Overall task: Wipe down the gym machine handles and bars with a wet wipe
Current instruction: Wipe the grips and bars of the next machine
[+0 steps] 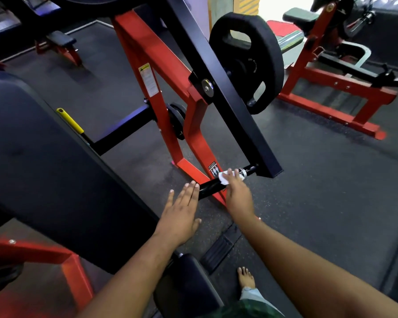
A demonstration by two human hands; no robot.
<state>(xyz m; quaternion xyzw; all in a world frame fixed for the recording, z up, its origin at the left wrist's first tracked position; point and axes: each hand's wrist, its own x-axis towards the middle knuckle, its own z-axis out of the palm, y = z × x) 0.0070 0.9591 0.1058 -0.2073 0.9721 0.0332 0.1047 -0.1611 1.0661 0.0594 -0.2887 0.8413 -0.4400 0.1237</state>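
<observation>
One wet wipe, white and crumpled, sits on one black handle bar that juts from the low end of a black lever arm. Two hands are in view. The right hand lies over the bar with its fingers bent down across the wipe, pressing it against the bar; whether the thumb wraps underneath cannot be told. The left hand is held flat, fingers straight and close together, thumb out to the side, its fingertips right at the near end of the bar; it holds nothing, and whether it actually touches the bar is unclear.

Just past the wipe the bar shows a short bright metal collar before it meets the lever arm. One black weight plate hangs on the far side of that arm. The red frame of the machine stands behind the bar, bearing two stickers. One dark padded backrest fills the left, with one yellow-gripped lever beside it. One bare foot stands on the dark rubber floor. A second red machine stands well apart at the right
</observation>
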